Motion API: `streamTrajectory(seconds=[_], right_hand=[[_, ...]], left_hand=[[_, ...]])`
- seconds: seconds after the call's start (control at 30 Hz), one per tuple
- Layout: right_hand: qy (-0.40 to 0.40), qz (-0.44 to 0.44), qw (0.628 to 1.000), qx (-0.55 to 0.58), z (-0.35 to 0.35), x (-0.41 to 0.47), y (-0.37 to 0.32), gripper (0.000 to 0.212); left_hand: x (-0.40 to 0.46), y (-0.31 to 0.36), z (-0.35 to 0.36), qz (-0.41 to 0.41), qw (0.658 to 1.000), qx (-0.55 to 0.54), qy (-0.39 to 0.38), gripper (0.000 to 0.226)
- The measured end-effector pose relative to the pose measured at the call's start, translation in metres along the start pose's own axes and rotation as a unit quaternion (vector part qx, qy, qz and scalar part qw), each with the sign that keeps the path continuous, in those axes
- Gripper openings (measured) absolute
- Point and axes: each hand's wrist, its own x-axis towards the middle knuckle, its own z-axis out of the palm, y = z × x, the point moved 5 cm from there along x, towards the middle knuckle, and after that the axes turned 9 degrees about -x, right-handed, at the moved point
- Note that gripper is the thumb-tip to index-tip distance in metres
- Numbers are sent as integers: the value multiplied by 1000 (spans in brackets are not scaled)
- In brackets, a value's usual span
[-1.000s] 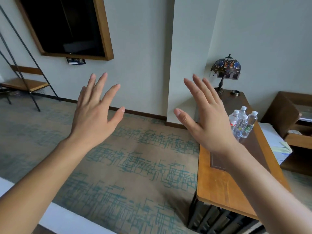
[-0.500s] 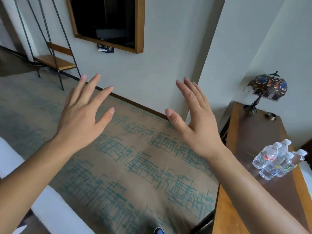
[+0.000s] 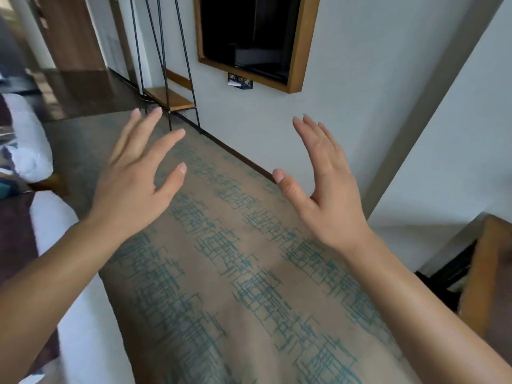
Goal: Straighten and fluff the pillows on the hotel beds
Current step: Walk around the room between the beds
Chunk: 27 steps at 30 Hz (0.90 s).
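Observation:
Both my hands are raised in front of me over the patterned carpet, holding nothing. My left hand (image 3: 135, 176) has its fingers spread apart, back toward me. My right hand (image 3: 324, 187) is held edge-on, fingers straight, thumb out. At the left edge the white foot of a near bed (image 3: 55, 234) shows beside my left forearm, and farther back the white corner of a second bed (image 3: 27, 139). No pillow is in view.
A framed dark TV (image 3: 249, 34) hangs on the wall ahead. A black metal rack with a wooden shelf (image 3: 169, 98) stands at the wall. A wooden desk corner (image 3: 487, 273) is at the right edge. Carpet (image 3: 235, 273) runs between beds and wall.
The view has swung left: the desk, lamp and water bottles slid out to the right, and the beds and hallway came in at the left. My hands stay raised and empty.

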Motion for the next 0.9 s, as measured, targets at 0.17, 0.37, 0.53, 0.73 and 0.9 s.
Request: streamTrajectory(seconds=[0.17, 0.37, 0.53, 0.73, 0.9], right_hand=[[-26, 8, 1000, 4, 26, 24, 33, 75], [-59, -34, 998, 19, 81, 70, 32, 74], [-80, -59, 995, 21, 151, 125, 12, 73], [-86, -82, 992, 29, 211, 191, -31, 72], [-77, -103, 991, 34, 256, 243, -74, 71]], left_hand=[[18, -8, 32, 8, 998, 52, -30, 64], [22, -65, 31, -39, 996, 80, -11, 64], [46, -138, 20, -81, 993, 91, -8, 65], [83, -213, -5, -84, 992, 94, 11, 65], [113, -277, -34, -95, 990, 101, 20, 67]])
